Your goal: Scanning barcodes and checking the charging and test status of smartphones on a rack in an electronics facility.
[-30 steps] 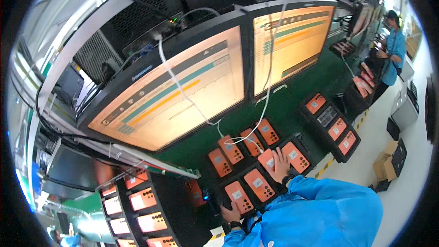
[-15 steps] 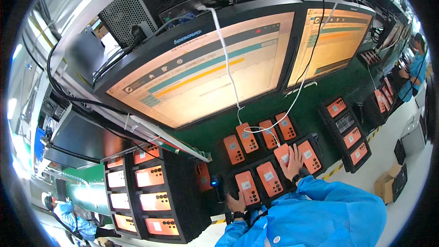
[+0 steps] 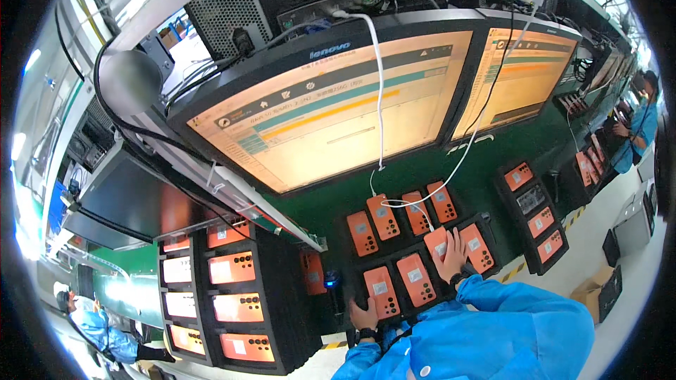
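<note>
My right hand (image 3: 452, 257) grips an orange phone (image 3: 435, 239) in the near tray, with thumb and fingers across it. A white cable (image 3: 426, 215) meets this phone's top edge, and its lower part is hidden under my hand. My left hand (image 3: 364, 314) rests open at the left end of the black tray (image 3: 360, 276), fingers apart, beside another orange phone (image 3: 381, 291). Two more orange phones, one in the middle (image 3: 416, 279) and one at the right (image 3: 478, 248), lie in the same tray, camera sides up.
Behind is a second row of orange phones (image 3: 384, 217). Two lit monitors (image 3: 338, 112) stand above the green bench (image 3: 415, 158). Stacked black trays (image 3: 282, 295) rise at the left; another phone tray (image 3: 533, 204) lies right. A blue-lit black device (image 3: 332, 285) stands near my left hand. Co-workers sit on both sides.
The view has shifted slightly, so the monitors appear a little lower and farther right. My hands keep nearly the same places on the phone and the tray.
</note>
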Motion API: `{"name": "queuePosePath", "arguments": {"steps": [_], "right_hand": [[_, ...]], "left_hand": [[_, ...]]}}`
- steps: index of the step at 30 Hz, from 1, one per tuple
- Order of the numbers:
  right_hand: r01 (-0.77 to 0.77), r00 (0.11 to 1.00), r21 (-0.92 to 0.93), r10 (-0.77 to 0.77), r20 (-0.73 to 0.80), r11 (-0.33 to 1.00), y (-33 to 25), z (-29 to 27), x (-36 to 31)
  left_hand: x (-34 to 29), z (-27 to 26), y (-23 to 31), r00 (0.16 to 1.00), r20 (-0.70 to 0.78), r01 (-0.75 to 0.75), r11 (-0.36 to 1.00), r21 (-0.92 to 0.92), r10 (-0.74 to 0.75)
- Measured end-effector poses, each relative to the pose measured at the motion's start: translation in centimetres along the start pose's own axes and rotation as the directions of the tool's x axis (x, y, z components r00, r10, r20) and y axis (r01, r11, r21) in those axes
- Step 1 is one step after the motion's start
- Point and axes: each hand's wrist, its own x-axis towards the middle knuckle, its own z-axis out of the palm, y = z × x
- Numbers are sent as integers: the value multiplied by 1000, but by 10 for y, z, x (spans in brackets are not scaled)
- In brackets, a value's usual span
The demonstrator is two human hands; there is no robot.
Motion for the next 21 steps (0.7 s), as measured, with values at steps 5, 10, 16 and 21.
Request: {"name": "queuePosePath", "arguments": {"steps": [5, 10, 16, 21], "right_hand": [[6, 999, -12, -5, 37, 1000, -1, -6, -1], [-6, 999, 3, 6, 51, 1000, 2, -6, -1], [0, 999, 8, 0, 42, 1000, 0, -2, -2], [-11, 999, 18, 10, 37, 1000, 1, -2, 0]], "left_hand": [[-1, 3, -4, 1000, -19, 1, 1000, 7, -1], [-5, -5, 13, 996, 35, 77, 997, 5, -77], [-4, 2, 0, 998, -35, 51, 996, 79, -49], [0, 1, -2, 998, 13, 61, 996, 60, -62]]}}
